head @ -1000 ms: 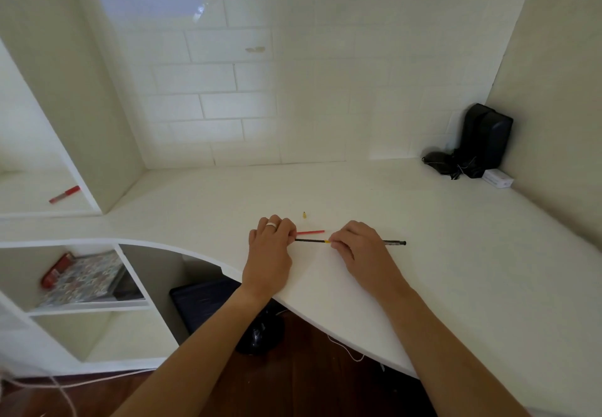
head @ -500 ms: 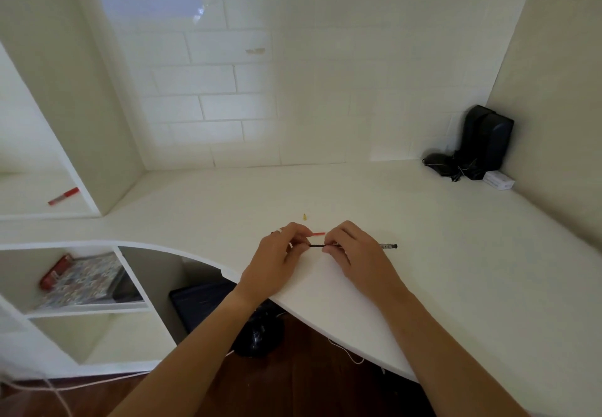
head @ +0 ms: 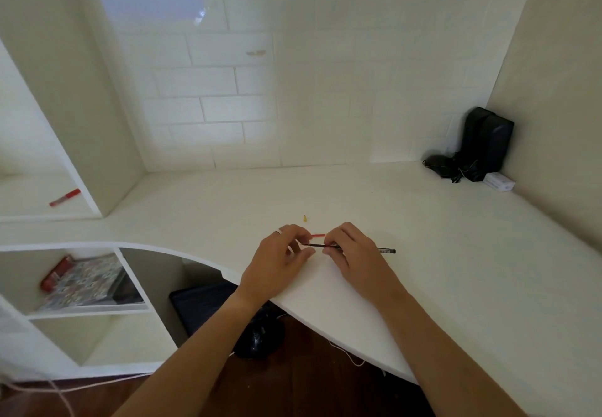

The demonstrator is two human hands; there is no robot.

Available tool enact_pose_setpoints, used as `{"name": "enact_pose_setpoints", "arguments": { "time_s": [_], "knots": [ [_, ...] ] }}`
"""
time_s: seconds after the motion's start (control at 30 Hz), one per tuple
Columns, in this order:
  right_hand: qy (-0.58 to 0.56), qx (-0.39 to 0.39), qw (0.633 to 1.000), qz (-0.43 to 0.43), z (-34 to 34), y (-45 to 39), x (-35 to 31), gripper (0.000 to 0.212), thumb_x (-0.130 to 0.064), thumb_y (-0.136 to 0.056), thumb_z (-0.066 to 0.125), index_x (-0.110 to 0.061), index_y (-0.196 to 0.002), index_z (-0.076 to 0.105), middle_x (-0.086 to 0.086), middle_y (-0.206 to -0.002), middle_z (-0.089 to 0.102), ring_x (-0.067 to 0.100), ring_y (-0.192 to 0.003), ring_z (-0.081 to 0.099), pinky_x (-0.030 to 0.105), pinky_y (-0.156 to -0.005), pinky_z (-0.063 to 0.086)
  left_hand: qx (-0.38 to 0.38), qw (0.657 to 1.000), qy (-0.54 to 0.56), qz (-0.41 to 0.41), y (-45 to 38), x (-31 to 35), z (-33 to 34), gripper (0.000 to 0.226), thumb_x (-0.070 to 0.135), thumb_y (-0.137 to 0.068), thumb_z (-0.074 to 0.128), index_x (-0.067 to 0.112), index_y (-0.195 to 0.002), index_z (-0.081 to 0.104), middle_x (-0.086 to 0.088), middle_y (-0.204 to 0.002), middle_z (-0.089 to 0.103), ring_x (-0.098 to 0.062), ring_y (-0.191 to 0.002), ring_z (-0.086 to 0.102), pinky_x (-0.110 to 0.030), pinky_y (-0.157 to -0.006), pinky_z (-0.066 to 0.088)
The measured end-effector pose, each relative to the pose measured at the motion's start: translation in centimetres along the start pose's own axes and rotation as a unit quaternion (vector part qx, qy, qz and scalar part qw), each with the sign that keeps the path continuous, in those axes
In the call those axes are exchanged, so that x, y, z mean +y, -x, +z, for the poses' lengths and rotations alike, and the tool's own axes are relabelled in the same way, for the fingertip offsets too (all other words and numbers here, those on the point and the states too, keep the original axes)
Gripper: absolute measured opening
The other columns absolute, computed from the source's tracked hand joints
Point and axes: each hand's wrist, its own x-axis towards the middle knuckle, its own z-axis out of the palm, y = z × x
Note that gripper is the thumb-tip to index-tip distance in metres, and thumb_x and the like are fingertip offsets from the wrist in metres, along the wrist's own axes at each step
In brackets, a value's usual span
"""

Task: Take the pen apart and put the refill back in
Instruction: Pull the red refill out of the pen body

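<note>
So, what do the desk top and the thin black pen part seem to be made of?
Desk top: likely painted or laminated board; smooth, matte, cream, no visible grain. Black pen part: probably plastic, slim and dark with a faint sheen, though it is too small to be sure; the right hand covers its middle.

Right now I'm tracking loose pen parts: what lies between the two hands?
In the head view, a short red piece and the thin black refill span the gap between left hand and right hand.

Left hand (head: 277, 262) fingers curled; right hand (head: 353, 254) pinching, knuckles up.
</note>
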Motion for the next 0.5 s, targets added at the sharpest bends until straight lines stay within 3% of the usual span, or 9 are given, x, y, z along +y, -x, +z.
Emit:
{"name": "enact_pose_setpoints", "arguments": {
  "time_s": [0.1, 0.27, 0.5],
  "knots": [
    [0.002, -0.005, 1.000, -0.003, 0.09, 0.08, 0.04, 0.001, -0.012, -0.096, 0.063, -0.013, -0.096, 0.062, -0.002, -0.100, 0.056, 0.015, -0.080, 0.060, 0.034, -0.073, 0.052, 0.012, 1.000, -0.020, 0.003, -0.01, -0.08, 0.11, 0.014, 0.018, -0.092, 0.067, 0.028, -0.098, 0.060, 0.015, -0.093, 0.060, -0.008, -0.084, 0.061, -0.019, -0.073, 0.049],
    [0.029, -0.022, 0.998, -0.051, 0.28, 0.07, -0.11, 0.005, -0.008, -0.096, 0.059, -0.013, -0.098, 0.060, -0.001, -0.100, 0.054, 0.016, -0.079, 0.058, 0.034, -0.073, 0.052, -0.004, 1.000, -0.016, 0.007, 0.04, 0.08, 0.11, 0.007, 0.024, -0.094, 0.067, 0.029, -0.092, 0.072, 0.015, -0.091, 0.062, -0.008, -0.084, 0.062, -0.018, -0.074, 0.048],
    [0.054, -0.006, 0.997, -0.059, 0.34, -0.03, -0.38, 0.016, -0.025, -0.102, 0.052, -0.018, -0.102, 0.066, -0.004, -0.097, 0.061, 0.013, -0.075, 0.059, 0.029, -0.064, 0.052, -0.001, 1.000, -0.008, -0.003, 0.08, 0.03, 0.03, 0.013, 0.036, -0.096, 0.062, 0.026, -0.090, 0.067, 0.014, -0.089, 0.060, -0.009, -0.079, 0.058, -0.022, -0.071, 0.048]
  ]
}}
